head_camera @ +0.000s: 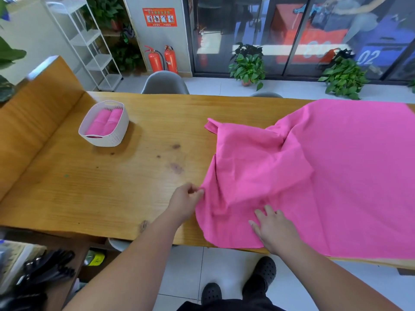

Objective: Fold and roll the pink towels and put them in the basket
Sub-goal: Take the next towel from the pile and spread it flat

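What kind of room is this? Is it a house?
Probably not a house, more like an office or shop lounge: two red fire extinguishers stand below a safety poster, tall glass doors line the back, and a long wooden table has a grey chair behind it.

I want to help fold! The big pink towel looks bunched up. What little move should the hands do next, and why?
Probably the left hand, pinching the edge of the pink towel, should pull it left to smooth the cloth while the right hand presses it flat. That side is rumpled, so it isn't ready to fold.
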